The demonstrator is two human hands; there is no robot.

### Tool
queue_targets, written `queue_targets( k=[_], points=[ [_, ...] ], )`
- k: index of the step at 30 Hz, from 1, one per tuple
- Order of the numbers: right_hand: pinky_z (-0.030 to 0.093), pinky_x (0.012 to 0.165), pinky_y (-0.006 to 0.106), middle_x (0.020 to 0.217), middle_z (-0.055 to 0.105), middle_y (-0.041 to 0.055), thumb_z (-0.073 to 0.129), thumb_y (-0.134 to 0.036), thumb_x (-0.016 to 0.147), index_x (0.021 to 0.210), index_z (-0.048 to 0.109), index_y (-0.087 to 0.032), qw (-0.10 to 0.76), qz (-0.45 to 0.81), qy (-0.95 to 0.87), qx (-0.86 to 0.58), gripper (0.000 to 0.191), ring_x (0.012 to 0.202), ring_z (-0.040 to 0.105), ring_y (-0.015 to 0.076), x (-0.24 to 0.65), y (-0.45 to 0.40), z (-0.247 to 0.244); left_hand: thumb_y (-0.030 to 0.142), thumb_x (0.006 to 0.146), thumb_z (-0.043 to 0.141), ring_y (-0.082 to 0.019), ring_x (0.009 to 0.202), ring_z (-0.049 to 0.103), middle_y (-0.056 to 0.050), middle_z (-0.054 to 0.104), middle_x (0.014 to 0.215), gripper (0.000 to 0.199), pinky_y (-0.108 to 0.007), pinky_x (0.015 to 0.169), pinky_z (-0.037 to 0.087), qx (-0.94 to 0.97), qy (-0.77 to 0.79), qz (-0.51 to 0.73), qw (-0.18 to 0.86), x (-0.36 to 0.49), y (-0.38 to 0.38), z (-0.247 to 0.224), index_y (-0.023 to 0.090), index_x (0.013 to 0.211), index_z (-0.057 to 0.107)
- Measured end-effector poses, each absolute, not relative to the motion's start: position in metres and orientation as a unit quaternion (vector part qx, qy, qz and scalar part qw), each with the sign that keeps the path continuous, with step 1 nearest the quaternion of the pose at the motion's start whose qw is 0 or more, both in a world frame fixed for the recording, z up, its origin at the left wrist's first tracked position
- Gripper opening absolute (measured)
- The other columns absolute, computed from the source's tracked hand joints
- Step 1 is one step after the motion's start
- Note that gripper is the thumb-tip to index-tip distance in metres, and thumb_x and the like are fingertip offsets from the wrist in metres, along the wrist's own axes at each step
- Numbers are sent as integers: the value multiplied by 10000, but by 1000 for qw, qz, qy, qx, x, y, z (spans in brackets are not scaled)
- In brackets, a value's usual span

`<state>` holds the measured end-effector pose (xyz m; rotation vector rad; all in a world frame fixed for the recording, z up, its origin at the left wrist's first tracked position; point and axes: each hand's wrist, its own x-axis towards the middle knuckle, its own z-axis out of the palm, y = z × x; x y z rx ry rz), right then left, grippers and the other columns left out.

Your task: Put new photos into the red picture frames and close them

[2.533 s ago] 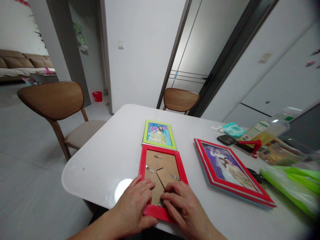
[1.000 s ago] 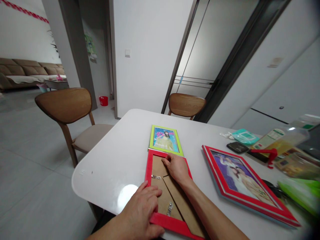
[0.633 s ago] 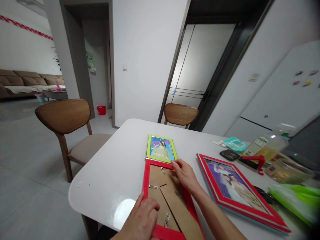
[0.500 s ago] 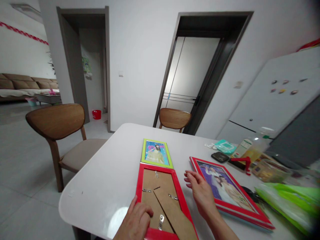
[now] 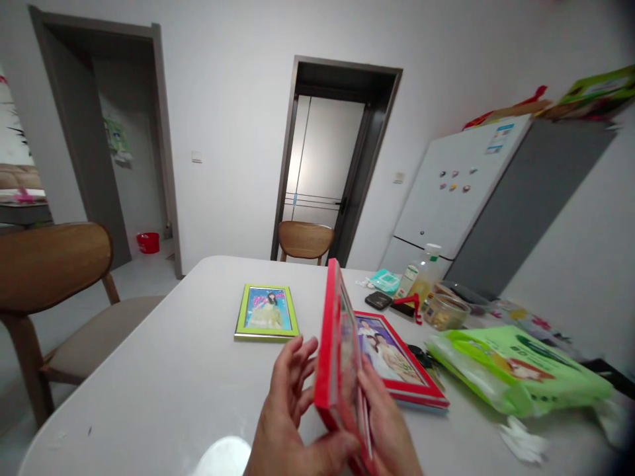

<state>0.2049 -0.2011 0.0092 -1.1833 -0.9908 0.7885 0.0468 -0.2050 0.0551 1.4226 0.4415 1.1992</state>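
A red picture frame (image 5: 330,350) stands on edge above the white table (image 5: 163,370), seen almost edge-on, with both my hands on it. My left hand (image 5: 288,416) supports its left side with the fingers spread, and my right hand (image 5: 384,430) grips its right side. A small green-framed photo (image 5: 266,311) lies flat beyond my left hand. A larger red-framed photo (image 5: 394,357) lies flat just right of the held frame, partly hidden by it.
Green plastic bags (image 5: 516,373), a bottle (image 5: 421,281), a jar (image 5: 444,312), a phone (image 5: 378,301) and a red stand (image 5: 407,304) crowd the table's right side. Wooden chairs stand at the left (image 5: 44,271) and far end (image 5: 303,241). A fridge (image 5: 466,192) stands at right.
The red frame lay face down on the table; now both hands have lifted it and turned it up on edge. The view has swung right and up.
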Motion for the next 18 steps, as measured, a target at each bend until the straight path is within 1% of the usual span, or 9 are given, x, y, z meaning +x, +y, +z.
queue_targets(
  k=[1, 2, 4, 6, 8, 10, 12, 14, 18],
  points=[
    [506, 564, 343, 899, 657, 6, 435, -415, 767, 1264, 274, -320, 652, 375, -372, -544, 530, 751, 627, 217, 223, -199, 18, 346, 647, 652, -269, 1124, 385, -78, 349, 1272, 752, -368, 902, 394, 594, 181, 512, 594, 54, -200, 65, 256, 1231, 187],
    [506, 548, 343, 833, 672, 14, 468, -400, 743, 1287, 238, -291, 641, 386, -343, -567, 601, 688, 636, 218, 243, -195, 27, 297, 691, 597, -255, 1097, 420, -84, 384, 1248, 655, -358, 882, 417, 586, 173, 497, 616, 63, -194, 72, 227, 1222, 219],
    [504, 553, 358, 761, 678, 25, 487, -345, 733, 1299, 218, -238, 601, 375, -342, -618, 636, 625, 637, 220, 283, -185, 44, 181, 709, 523, -227, 1055, 469, -100, 436, 1210, 549, -328, 845, 450, 584, 185, 476, 631, 84, -179, 73, 167, 1196, 270],
    [497, 555, 341, 706, 672, 33, 489, -285, 737, 1270, 293, -168, 527, 298, -389, -695, 580, 610, 632, 211, 318, -172, 57, 69, 694, 496, -195, 1015, 506, -93, 470, 1187, 543, -300, 828, 460, 611, 264, 448, 597, 111, -163, 62, 152, 1191, 293],
    [484, 574, 332, 657, 656, 33, 514, -245, 733, 1194, 408, -125, 481, 244, -410, -736, 488, 610, 622, 205, 343, -161, 64, 28, 688, 506, -194, 983, 528, -84, 509, 1150, 533, -311, 831, 452, 624, 308, 435, 572, 136, -149, 47, 157, 1177, 338],
    [473, 620, 338, 691, 638, 36, 537, -235, 737, 1102, 490, -109, 453, 212, -414, -761, 389, 650, 607, 190, 357, -155, 64, 40, 677, 550, -214, 968, 535, -79, 549, 1101, 507, -337, 848, 432, 633, 334, 422, 557, 156, -140, 34, 159, 1145, 394],
    [467, 678, 348, 864, 605, 45, 512, -263, 775, 1036, 511, -124, 425, 187, -415, -783, 296, 750, 581, 161, 365, -156, 59, 87, 671, 588, -239, 981, 523, -78, 571, 1064, 465, -364, 866, 408, 645, 352, 401, 547, 169, -137, 25, 152, 1107, 441],
    [457, 724, 357, 1012, 542, 47, 472, -305, 802, 1024, 502, -143, 404, 168, -414, -798, 276, 854, 544, 161, 370, -159, 52, 145, 686, 590, -252, 1004, 504, -79, 571, 1063, 421, -370, 875, 393, 661, 357, 372, 545, 177, -136, 18, 140, 1086, 461],
    [442, 755, 379, 1049, 524, 52, 473, -309, 801, 1036, 496, -148, 395, 135, -407, -813, 286, 899, 527, 176, 384, -160, 43, 276, 731, 546, -261, 1062, 448, -68, 528, 1125, 424, -366, 903, 361, 695, 348, 315, 545, 190, -129, 8, 140, 1117, 434]
  ],
)
